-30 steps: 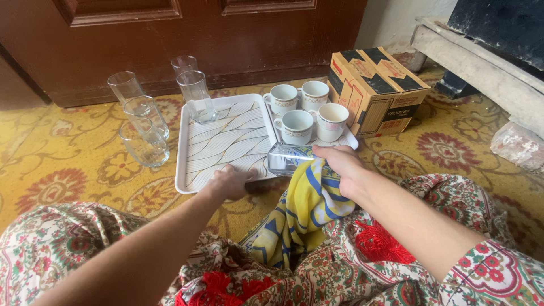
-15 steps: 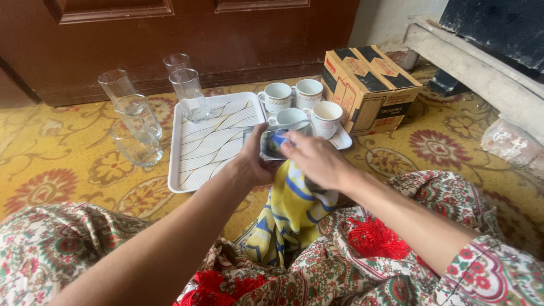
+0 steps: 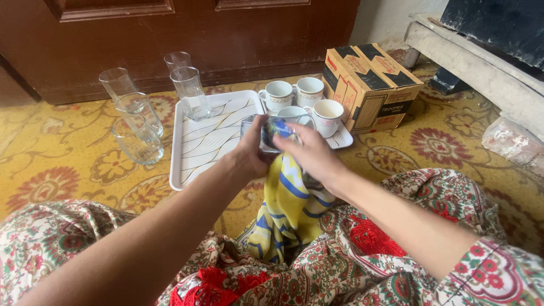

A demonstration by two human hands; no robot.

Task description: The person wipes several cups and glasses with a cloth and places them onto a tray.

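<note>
Above the near lap, the left hand grips a clear glass while the right hand presses a yellow-and-blue cloth into it, with the white tray and cups beyond on the floor.

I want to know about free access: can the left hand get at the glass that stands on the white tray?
Probably yes, once freed: the left hand holds a glass, but the tray's bare surface lies open up to the standing glass.

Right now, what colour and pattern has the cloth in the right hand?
The cloth is yellow with blue and white stripes, seen best in the head view.
</note>
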